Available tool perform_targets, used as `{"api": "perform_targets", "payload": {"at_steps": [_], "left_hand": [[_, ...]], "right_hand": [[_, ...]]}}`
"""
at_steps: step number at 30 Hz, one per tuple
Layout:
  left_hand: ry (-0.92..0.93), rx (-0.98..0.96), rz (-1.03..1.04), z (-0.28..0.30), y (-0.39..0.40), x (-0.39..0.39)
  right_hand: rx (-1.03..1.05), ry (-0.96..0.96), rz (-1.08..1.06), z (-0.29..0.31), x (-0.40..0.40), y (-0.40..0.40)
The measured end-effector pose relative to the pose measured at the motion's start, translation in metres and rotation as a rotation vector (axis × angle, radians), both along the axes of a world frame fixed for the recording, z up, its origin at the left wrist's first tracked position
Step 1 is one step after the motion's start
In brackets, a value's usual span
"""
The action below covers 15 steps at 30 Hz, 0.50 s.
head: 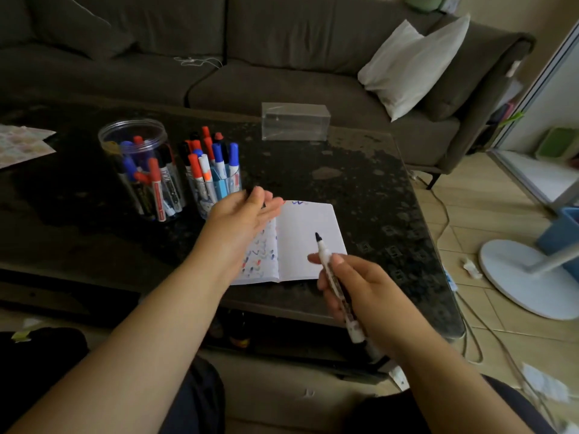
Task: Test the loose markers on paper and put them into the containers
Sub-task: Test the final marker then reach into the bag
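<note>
My right hand (360,289) grips an uncapped black marker (326,261) with its tip pointing up, over the blank right page of an open notebook (308,233). The left page carries several coloured test squiggles. My left hand (247,211) hovers over the notebook's top left corner and pinches a small dark cap (250,192), which is blurred. Left of that hand stand a tall clear jar (133,128) and a smaller clear cup (205,205), both packed with red, blue and black markers.
The dark table (360,183) also bears a clear plastic box (296,120) at the back and a patterned sheet (18,145) at the far left. A grey sofa with a white pillow (413,64) stands behind. A fan base (526,277) and cables lie on the floor to the right.
</note>
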<state>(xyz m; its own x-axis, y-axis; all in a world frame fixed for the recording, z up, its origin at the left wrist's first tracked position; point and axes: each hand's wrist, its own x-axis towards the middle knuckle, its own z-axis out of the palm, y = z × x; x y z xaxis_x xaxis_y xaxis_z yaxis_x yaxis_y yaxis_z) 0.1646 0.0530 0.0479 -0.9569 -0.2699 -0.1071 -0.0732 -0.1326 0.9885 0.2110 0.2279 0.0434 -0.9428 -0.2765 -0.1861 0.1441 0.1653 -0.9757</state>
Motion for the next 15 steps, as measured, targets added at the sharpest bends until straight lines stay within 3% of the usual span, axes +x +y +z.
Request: {"api": "perform_targets", "payload": {"at_steps": [5, 12, 15], "left_hand": [[-0.067, -0.548, 0.031, -0.032, 0.006, -0.015], [-0.102, -1.016, -0.214, -0.072, 0.006, -0.053], [-0.068, -1.113, -0.323, -0.080, 0.009, -0.070]], "right_hand": [[-0.302, -0.125, -0.020, 0.001, -0.014, 0.003], [-0.659, -0.355, -0.174, -0.013, -0.057, 0.006], [-0.631, -0.326, -0.191, -0.027, -0.086, 0.002]]}}
